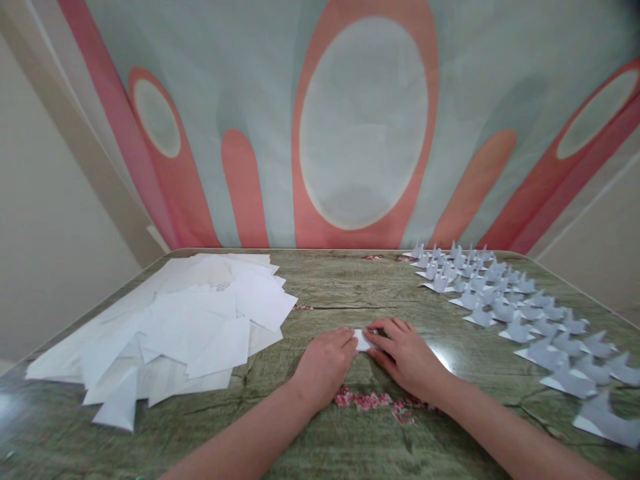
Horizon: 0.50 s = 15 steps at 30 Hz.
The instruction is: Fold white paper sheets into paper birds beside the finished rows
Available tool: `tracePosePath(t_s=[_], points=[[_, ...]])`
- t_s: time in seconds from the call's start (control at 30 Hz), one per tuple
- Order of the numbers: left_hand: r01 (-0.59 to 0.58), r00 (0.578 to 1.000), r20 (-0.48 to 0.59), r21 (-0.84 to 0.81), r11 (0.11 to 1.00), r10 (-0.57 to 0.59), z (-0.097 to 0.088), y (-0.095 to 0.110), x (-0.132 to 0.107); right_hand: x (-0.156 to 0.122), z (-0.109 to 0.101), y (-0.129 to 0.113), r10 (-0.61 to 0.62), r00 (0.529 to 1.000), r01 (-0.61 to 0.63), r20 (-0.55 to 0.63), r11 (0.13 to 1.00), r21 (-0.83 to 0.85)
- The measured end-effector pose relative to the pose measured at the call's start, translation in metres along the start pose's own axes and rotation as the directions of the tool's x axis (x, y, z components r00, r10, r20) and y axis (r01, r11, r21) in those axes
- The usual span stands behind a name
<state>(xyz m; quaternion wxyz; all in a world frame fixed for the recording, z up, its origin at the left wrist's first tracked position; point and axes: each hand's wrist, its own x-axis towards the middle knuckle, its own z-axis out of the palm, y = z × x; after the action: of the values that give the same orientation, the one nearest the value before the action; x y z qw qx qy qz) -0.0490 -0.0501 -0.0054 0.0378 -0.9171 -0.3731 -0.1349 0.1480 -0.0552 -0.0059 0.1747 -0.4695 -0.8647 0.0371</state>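
A small folded piece of white paper [363,339] lies at the middle of the table between my hands. My left hand [327,363] grips its left end, fingers closed and pressed down. On the right end, my right hand [399,353] pinches the paper between thumb and fingers. Much of the paper is hidden under the fingertips, so its full shape cannot be told. A large heap of white paper sheets [200,320] spreads over the left side. To the right stand several folded white paper birds [517,328] in slanting rows.
The wood-patterned table [345,283] carries printed pink flowers. One folded white paper piece [120,403] sticks out at the heap's near edge. Behind the table's far edge hangs a grey-green backdrop [275,133] with coral shapes and pale ovals.
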Motion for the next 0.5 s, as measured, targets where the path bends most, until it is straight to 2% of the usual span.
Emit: tracePosePath(t_s=[0.3, 0.5], points=[[-0.019, 1.0, -0.007, 0.033, 0.999, 0.019, 0.0004, 0.0, -0.0025, -0.0031, 0.0044, -0.0031, -0.037, 0.999, 0.035, -0.028, 0.997, -0.068], [-0.007, 1.0, -0.003, 0.052, 0.999, 0.007, -0.0015, 0.0016, -0.0001, -0.0027, 0.0087, -0.0036, -0.168, 0.986, 0.167, -0.011, 0.983, -0.078]])
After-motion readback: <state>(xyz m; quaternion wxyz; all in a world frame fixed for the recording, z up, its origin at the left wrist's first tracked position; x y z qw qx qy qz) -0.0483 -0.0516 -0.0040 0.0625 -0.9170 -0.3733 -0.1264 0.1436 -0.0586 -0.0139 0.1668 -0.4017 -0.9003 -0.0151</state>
